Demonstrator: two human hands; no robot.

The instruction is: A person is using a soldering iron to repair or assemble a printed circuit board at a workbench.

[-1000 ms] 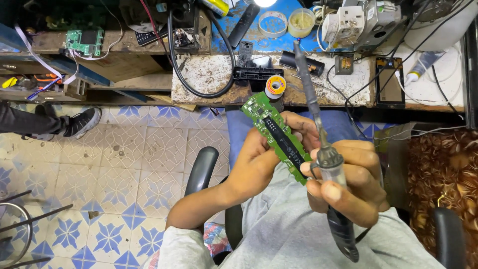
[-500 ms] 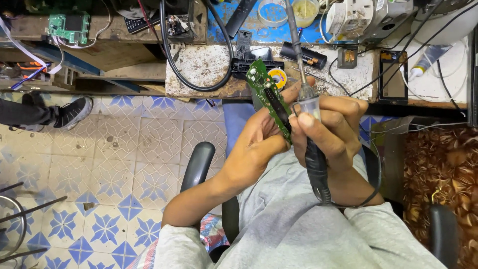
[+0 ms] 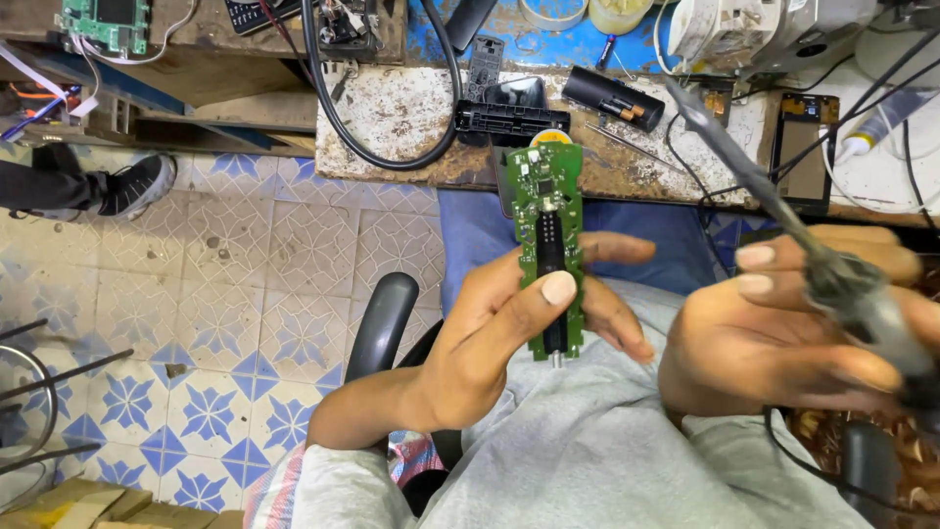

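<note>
My left hand [image 3: 499,328] grips a long narrow green circuit board [image 3: 545,211], upright in front of my lap, with the thumb pressed on its face. My right hand [image 3: 783,333] is off to the right of the board and closed round the dark handle of a soldering iron [image 3: 842,284], which is blurred. The iron's thin shaft slants up and to the left toward the bench, apart from the board. A black cable hangs from below the handle.
A stained wooden bench [image 3: 411,118] ahead carries a thick black cable loop [image 3: 323,88], a black remote casing [image 3: 509,118], a battery holder [image 3: 612,98] and a phone [image 3: 805,152]. A chair armrest [image 3: 382,323] is at my left. Another person's shoe [image 3: 137,186] rests on the tiled floor.
The right hand has drawn the soldering iron away from the board to the right. The left hand has turned the board upright to face the camera.
</note>
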